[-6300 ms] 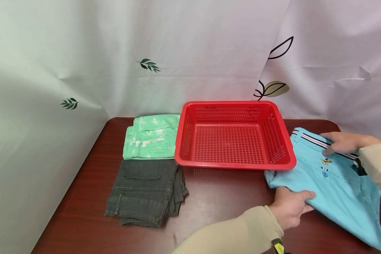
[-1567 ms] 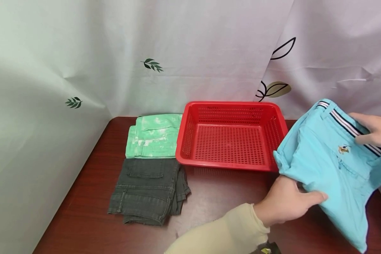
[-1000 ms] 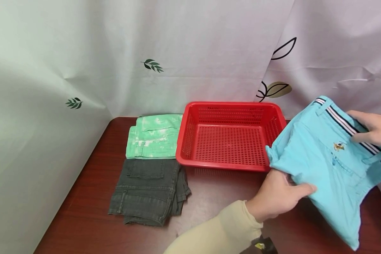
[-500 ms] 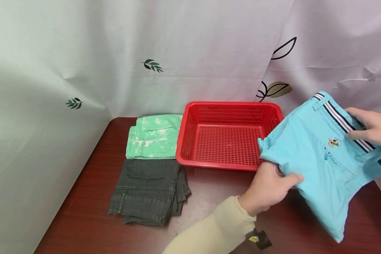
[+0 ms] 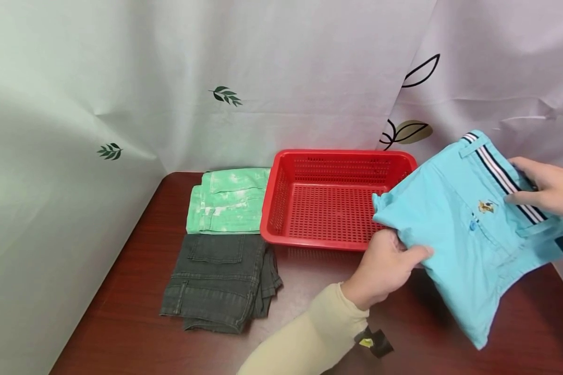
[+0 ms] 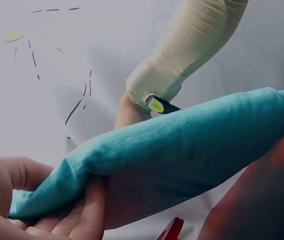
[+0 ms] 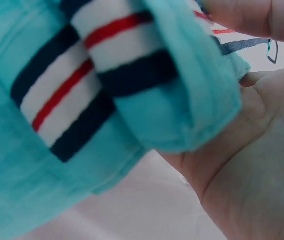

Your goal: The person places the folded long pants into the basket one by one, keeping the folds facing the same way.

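Light-blue trousers (image 5: 455, 219), folded, hang between both hands over the right side of the table. Their waistband has a navy, white and red stripe, and a small embroidered motif sits below it. My left hand (image 5: 386, 265) grips the folded lower edge, thumb on top and fingers underneath, as the left wrist view shows. The right hand (image 5: 551, 187) pinches the striped waistband, its thumb on the front. The left corner of the trousers overlaps the right end of a red basket (image 5: 338, 245) in the head view.
Folded green-and-white trousers (image 5: 230, 203) lie left of the basket on the dark wooden table (image 5: 126, 291). Folded dark grey trousers (image 5: 216, 281) lie in front of them. A pale curtain with leaf prints (image 5: 309, 78) stands behind the table.
The light-blue trousers were lying on the table at the right; both hands have lifted them. Over the last second they have moved left towards the basket, overlapping it more.
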Action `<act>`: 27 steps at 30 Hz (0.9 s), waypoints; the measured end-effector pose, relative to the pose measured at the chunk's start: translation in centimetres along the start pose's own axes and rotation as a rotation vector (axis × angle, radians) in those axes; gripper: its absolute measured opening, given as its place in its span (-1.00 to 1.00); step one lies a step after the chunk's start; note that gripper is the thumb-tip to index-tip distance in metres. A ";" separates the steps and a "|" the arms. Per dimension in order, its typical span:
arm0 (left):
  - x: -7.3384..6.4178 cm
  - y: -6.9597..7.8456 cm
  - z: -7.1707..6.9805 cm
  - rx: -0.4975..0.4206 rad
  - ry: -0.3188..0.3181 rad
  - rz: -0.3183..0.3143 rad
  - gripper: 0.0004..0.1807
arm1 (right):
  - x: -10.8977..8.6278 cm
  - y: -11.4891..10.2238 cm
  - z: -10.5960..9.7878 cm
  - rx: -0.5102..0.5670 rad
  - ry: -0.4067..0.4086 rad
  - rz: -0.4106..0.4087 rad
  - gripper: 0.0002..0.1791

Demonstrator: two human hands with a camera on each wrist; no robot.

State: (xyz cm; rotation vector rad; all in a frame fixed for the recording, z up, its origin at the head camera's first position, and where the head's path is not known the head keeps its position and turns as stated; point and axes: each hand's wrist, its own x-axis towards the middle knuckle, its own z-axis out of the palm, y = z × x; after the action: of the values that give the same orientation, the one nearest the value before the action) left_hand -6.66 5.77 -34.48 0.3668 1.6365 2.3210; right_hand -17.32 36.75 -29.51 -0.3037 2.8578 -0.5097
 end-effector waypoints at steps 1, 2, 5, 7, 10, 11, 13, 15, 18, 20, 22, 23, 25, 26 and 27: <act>0.0 0.1 -0.1 0.002 0.004 -0.008 -0.74 | 0.0 0.1 0.0 0.001 0.003 -0.001 -0.29; 0.0 0.1 -0.2 0.001 0.009 -0.018 -0.78 | 0.1 0.1 0.0 0.002 0.007 -0.003 -0.29; 0.1 0.2 -0.5 -0.016 0.020 -0.039 -0.85 | 0.2 0.3 0.1 0.011 0.007 -0.004 -0.27; 0.2 0.3 -0.7 -0.020 0.023 -0.041 -0.86 | 0.2 0.4 0.1 0.017 0.007 -0.004 -0.26; 0.3 0.4 -1.0 -0.015 0.031 -0.044 -0.86 | 0.2 0.4 0.2 0.022 0.010 -0.003 -0.25; 0.3 0.5 -1.1 -0.013 0.035 -0.047 -0.86 | 0.2 0.3 0.2 0.023 0.013 -0.002 -0.25; 0.4 0.6 -1.2 -0.009 0.046 -0.048 -0.85 | 0.1 0.1 0.3 0.021 0.020 -0.003 -0.25; 0.4 0.8 -1.4 -0.002 0.058 -0.045 -0.84 | 0.1 -0.1 0.3 0.024 0.023 -0.001 -0.24; 0.5 0.9 -1.7 -0.005 0.070 -0.039 -0.82 | 0.0 -0.4 0.3 0.035 0.018 0.005 -0.22; 0.6 1.0 -1.9 -0.010 0.077 -0.036 -0.82 | 0.0 -0.6 0.2 0.040 0.013 0.009 -0.20; 0.6 1.1 -2.1 -0.014 0.080 -0.035 -0.82 | -0.1 -0.8 0.2 0.039 0.013 0.011 -0.19; 0.7 1.1 -2.2 -0.010 0.085 -0.033 -0.82 | -0.1 -0.8 0.2 0.036 0.014 0.010 -0.18; 0.8 1.2 -2.4 0.005 0.096 -0.028 -0.84 | -0.1 -1.0 0.1 0.034 0.017 0.005 -0.17; 0.8 1.2 -2.5 0.012 0.101 -0.025 -0.84 | -0.1 -1.1 0.1 0.035 0.017 0.003 -0.17; 0.9 1.2 -2.6 0.017 0.107 -0.025 -0.85 | -0.1 -1.2 0.1 0.034 0.018 0.001 -0.18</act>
State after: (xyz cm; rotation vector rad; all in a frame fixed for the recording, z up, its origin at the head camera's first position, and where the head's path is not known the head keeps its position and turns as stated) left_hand -8.49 3.44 -34.15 0.2278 1.6996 2.3466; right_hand -17.00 35.67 -29.20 -0.2934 2.8633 -0.5638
